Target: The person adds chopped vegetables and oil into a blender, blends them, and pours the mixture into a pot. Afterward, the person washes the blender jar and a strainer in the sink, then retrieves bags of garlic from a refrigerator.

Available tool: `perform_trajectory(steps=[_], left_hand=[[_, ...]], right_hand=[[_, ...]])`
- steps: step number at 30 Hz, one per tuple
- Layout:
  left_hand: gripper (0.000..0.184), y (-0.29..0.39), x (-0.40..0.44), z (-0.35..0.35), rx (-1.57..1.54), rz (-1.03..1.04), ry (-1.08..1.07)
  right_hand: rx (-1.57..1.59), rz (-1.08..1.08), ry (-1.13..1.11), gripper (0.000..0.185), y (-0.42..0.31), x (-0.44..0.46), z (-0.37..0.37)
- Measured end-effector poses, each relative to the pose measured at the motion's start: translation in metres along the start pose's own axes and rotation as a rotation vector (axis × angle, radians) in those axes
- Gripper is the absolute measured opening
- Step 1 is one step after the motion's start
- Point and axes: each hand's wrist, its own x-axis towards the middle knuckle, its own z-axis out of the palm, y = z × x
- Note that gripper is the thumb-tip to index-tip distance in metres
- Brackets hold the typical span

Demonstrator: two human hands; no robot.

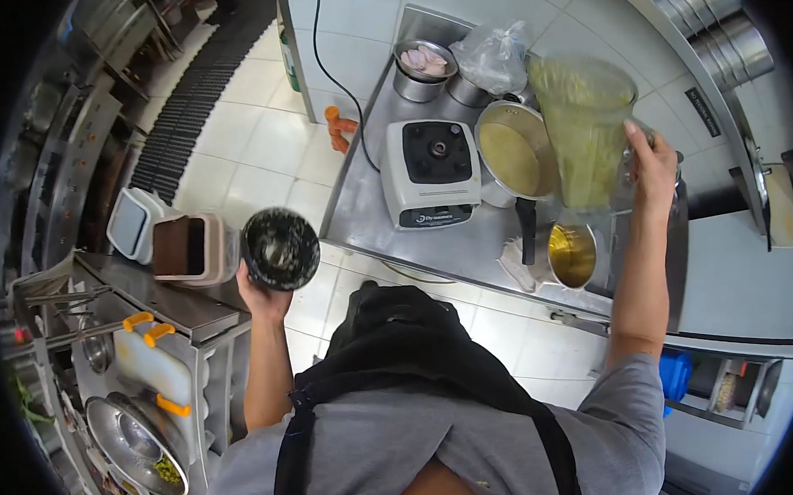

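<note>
On the right, my right hand (652, 166) is closed round the handle of a clear blender jug (583, 132), whose walls are coated in green residue. The jug is raised above the steel counter (354, 210), beside a pot (511, 151) of pale green liquid. My left hand (266, 295) is wrapped round the underside of a round black lid (280, 249) with pale smears inside, held over the floor. A white blender base (431, 174) stands on the counter without a jug. In front of the pot sits a metal container (571, 255) of yellow liquid.
Behind the blender base are a metal bowl (422, 61) of pale pieces and a clear plastic bag (493, 57). Plastic tubs (188, 249) stand at the left. Below them, a rack holds a cutting board (153, 361) and metal bowls (136, 444). A cable (325, 67) hangs behind the counter.
</note>
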Motion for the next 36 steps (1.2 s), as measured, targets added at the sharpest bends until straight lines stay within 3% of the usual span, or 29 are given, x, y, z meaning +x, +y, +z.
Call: perform_trajectory(steps=[3, 4, 5, 8, 16, 28, 36], left_hand=[[0.055, -0.010, 0.000, -0.031, -0.055, -0.056, 0.099], [0.054, -0.013, 0.003, -0.034, -0.034, -0.077, 0.050], [0.053, -0.017, 0.006, -0.035, -0.014, -0.096, 0.000], [0.049, -0.023, 0.023, -0.027, 0.022, -0.120, 0.007], [0.048, -0.035, 0.032, -0.034, -0.012, -0.208, -0.042], [0.050, -0.073, 0.063, -0.032, 0.045, -0.268, 0.001], [0.049, -0.091, 0.088, -0.023, 0.148, -0.264, 0.036]], right_hand=[[-0.424, -0.043, -0.151, 0.041, 0.022, 0.023, -0.003], [-0.655, -0.108, -0.233, 0.042, 0.027, 0.029, 0.000], [-0.750, -0.043, -0.266, 0.044, 0.033, 0.030, 0.002], [-0.890, -0.165, -0.417, 0.047, 0.062, 0.038, 0.016], [-1.299, -0.220, -0.759, 0.045, 0.085, 0.055, 0.055], [-1.519, -0.540, -0.892, 0.036, 0.061, 0.051, 0.106], [-1.441, -0.428, -0.740, 0.035, 0.078, 0.058, 0.119]])
